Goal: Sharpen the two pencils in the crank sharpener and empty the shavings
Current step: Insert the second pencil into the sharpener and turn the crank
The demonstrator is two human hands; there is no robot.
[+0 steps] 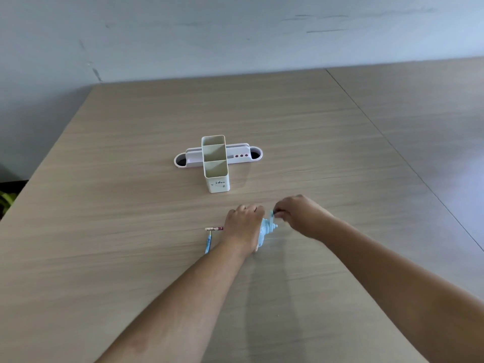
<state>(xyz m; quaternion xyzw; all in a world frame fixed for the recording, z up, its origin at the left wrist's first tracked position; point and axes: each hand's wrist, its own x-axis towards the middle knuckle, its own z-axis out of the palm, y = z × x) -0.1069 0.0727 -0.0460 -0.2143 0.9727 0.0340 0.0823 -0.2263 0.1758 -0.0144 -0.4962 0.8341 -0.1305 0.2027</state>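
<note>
Sharpener (pixel 265 230), a pale blue crank model, stands on the near middle of the worktop (pixel 131 195), mostly hidden under the person's left hand (pixel 245 226). That hand is clamped over its body from the left, pressing it down. The right hand (pixel 298 214) comes in from the right, its fingertips pinched on the crank knob (pixel 273 213) at the far right of the sharpener. A red-patterned pencil (pixel 214 228) sticks out leftward from under the left hand, level with the worktop; it seems to sit in the sharpener's mouth, though the entry is covered. A blue pencil (pixel 208 242) lies loose on the worktop just nearer, one end close to the red one. Farther off, in the middle, stands a white desk organiser (pixel 216 163) with empty compartments.

Judging by the grips, the first pencil is being cranked. To do this well, the left hand should bear straight down so the base does not skid, the pencil should stay in line with the mouth, and the crank should go round in even, unhurried turns until resistance drops away.
</note>
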